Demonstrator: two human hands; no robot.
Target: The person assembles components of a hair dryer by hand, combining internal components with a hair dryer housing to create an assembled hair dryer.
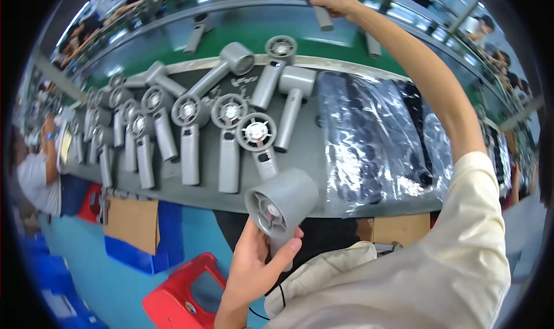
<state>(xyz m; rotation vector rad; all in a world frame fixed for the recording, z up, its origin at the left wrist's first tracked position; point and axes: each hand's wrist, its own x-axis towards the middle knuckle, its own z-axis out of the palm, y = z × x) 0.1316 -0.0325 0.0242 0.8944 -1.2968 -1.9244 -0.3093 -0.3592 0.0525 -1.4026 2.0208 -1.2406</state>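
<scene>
My left hand [257,265], low in front of my body, is closed round the handle of a grey handheld fan [291,199]. Its wide round head points up and to the left, with a spoked grille and some red showing inside. My right arm stretches far across the table, and my right hand [344,6] grips a second grey handheld fan [324,18] just below its dark, open-looking head, over the green conveyor belt [254,26]. Between my hands, several more grey handheld fans [229,156] lie on the grey table [167,182], many with spoked grilles facing up.
Clear plastic bags of black round parts [369,144] cover the table's right side. More fans [198,34] lie on the belt. Below stand a red stool [184,294], a blue bin [138,260] with cardboard, and blue crates [57,277]. A person [40,173] sits at left; others work beyond the belt.
</scene>
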